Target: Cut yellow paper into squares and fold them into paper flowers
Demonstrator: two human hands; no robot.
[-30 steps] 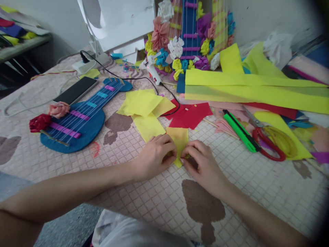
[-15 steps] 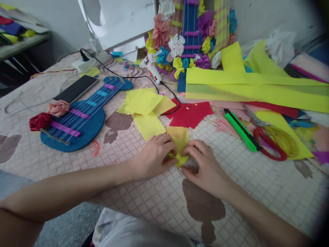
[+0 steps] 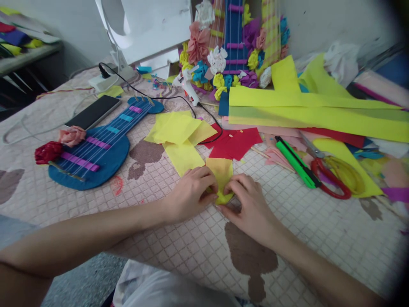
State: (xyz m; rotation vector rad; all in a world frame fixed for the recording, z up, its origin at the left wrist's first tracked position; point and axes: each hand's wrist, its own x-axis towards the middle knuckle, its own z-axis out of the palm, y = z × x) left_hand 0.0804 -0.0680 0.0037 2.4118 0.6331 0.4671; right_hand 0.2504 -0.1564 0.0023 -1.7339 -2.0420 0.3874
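Between both hands is a small piece of yellow crepe paper, its near edge bunched and folded over. My left hand pinches its left side, fingers curled down. On the opposite side my right hand grips the near right edge between thumb and fingers. Beyond my left hand lie loose yellow paper squares, partly overlapping. Red paper pieces lie just past the held piece. The fingertips hide part of the fold.
A blue paper guitar with paper roses lies left, beside a phone. A glue gun with a black cord stands at the back. On the right are a green cutter, red-handled scissors and long yellow strips.
The right fingers have closed in slightly on the near edge of the yellow paper. The view has shifted a little; other things stay in place.
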